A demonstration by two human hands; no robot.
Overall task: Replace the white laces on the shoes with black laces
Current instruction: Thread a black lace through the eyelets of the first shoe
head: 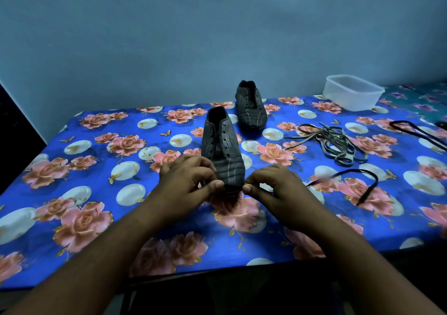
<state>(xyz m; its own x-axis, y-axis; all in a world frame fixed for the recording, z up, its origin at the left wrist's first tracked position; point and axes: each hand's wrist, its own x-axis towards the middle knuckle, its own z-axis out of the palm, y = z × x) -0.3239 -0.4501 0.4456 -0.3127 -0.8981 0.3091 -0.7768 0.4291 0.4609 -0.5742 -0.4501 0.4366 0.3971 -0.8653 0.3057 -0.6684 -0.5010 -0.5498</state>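
A black lace [348, 181] is being pinched by the right hand [273, 189] between thumb and forefinger just at the toe of the near shoe [223, 150], with the loose length being trailed off in a loop toward the right edge of the table [72, 189]. The left hand [191, 181] is being held against the left side of the toe, fingers curled and thumb pressed to fingertips; a thin end seems to be pinched there, though this cannot be told for certain. The lace is judged light, limp and flat, best taken near its stiff tip for threading, while the shoe is judged soft and easily shifted, so steadying at the toe is being favoured. Both forearms are being reached forward from the near edge, wrists low. The far shoe [250, 106] is standing unlaced near the far edge, the removed pale laces [331, 143] are lying heaped toward the right, and another black lace [416, 133] is lying by the right edge near a plastic tub [353, 92].
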